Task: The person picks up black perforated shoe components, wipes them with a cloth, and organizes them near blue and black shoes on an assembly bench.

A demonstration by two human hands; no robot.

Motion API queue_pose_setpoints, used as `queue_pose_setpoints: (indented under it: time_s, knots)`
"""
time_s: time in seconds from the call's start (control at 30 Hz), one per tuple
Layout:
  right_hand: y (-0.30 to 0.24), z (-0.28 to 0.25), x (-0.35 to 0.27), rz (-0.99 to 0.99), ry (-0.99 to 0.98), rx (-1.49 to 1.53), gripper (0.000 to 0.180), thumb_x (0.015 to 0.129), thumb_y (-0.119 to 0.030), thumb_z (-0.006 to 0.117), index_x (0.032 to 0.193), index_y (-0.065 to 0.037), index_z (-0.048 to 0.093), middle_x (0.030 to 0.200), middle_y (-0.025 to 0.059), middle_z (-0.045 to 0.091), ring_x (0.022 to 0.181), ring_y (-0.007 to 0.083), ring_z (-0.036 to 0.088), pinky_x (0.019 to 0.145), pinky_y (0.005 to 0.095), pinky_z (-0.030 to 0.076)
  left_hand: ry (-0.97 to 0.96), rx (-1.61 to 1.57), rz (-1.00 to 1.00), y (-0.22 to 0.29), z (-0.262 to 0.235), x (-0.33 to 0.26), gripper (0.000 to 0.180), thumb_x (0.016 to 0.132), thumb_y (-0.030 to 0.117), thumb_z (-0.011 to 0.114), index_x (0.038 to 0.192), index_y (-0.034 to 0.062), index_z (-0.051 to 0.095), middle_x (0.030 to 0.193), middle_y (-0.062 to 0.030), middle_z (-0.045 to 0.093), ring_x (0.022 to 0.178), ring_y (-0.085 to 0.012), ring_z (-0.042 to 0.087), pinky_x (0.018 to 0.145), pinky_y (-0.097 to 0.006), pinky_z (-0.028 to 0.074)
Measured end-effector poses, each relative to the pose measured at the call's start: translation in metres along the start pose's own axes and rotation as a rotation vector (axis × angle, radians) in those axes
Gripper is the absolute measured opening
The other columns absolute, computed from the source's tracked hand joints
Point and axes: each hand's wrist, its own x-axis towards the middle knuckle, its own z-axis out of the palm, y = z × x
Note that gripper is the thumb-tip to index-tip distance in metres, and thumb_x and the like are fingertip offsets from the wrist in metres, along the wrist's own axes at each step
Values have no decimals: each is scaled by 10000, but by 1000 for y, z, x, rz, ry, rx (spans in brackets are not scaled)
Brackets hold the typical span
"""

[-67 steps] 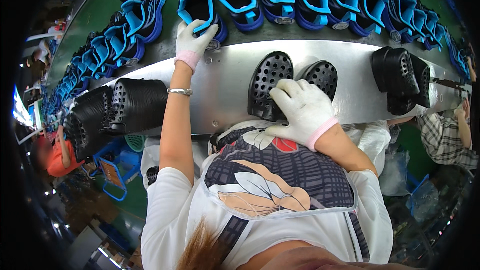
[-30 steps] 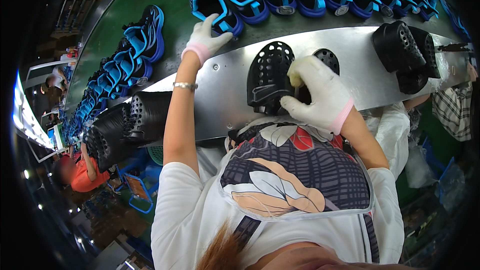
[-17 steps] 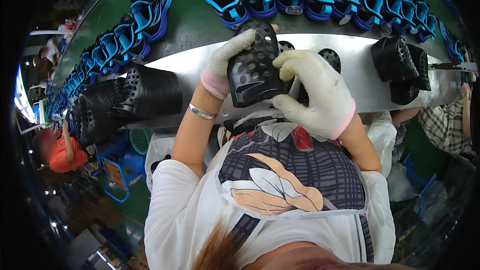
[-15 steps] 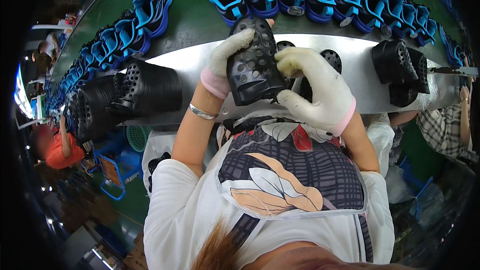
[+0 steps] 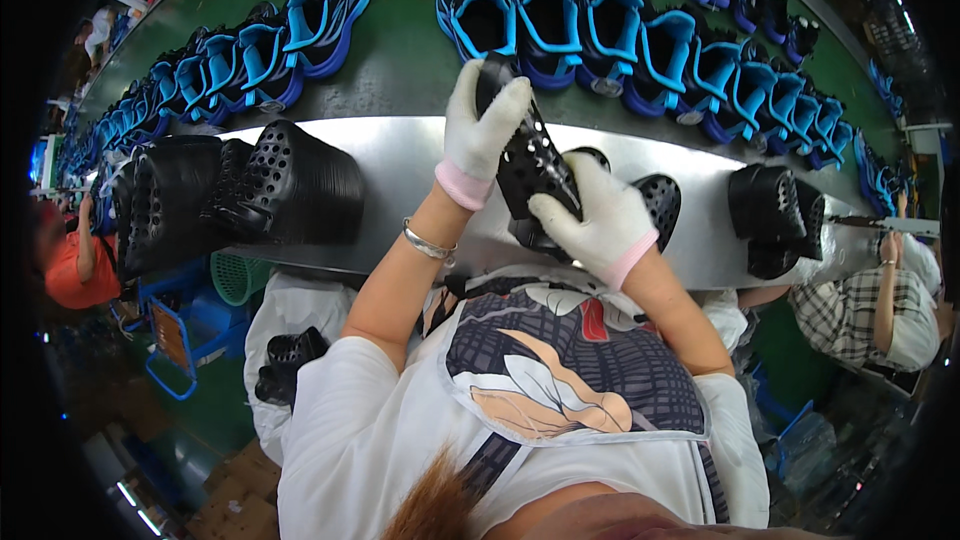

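In both gloved hands is a black plastic shoe form [image 5: 530,162], shell-shaped and dotted with round holes, tilted over the metal ledge. My left hand [image 5: 474,135] grips its upper end, thumb on the near face. Lower down, my right hand [image 5: 600,218] clasps the other end, thumb in front and the other fingers partly hidden behind it. Just right of that hand lies another perforated black form [image 5: 658,202]. Nested stacks of similar forms [image 5: 305,185] sit to the left, and a smaller stack [image 5: 768,202] sits to the right.
Rows of black-and-blue shoes [image 5: 548,25] line the green surface [image 5: 400,50] beyond the metal ledge [image 5: 405,145]. Below the ledge at left are a green basket [image 5: 238,278] and a blue chair [image 5: 180,345]. Other people [image 5: 860,310] work on both sides.
The form has turned from its broad holed face to a narrower side view. My left hand has shifted up its end, and my right hand now grips the lower part. The view has shifted slightly.
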Motion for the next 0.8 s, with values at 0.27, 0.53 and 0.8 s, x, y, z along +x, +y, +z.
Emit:
queue_pose_setpoints:
  time_s: [0.27, 0.53, 0.8]
  knots:
    - [2, -21, 66, -114, 29, -404, 426, 858, -462, 592, 921, -42, 569, 793, 198, 670, 740, 387, 659, 671, 476, 515, 78, 312, -65, 1, -25, 36, 333, 935, 344, 616, 1004, 19, 625, 857, -7, 611, 780, -96, 537, 724, -259, 459]
    - [-26, -61, 185, -13, -363, -657, 564, 806, -498, 579, 983, 28, 681, 879, 243, 676, 863, 366, 666, 794, 402, 527, -92, 1110, 289, -27, -69, 43, 445, 840, 274, 632, 1243, 97, 567, 1311, -117, 557, 1109, -350, 565, 915, -421, 493]
    - [-60, 4, 242, -38, -352, -1001, 366, 906, -358, 525, 1020, -85, 739, 1060, 146, 710, 995, 310, 680, 845, 396, 543, -175, 1440, -97, -11, -55, 70, 357, 835, 367, 641, 1102, 131, 664, 1147, -100, 640, 969, -317, 646, 850, -426, 520]
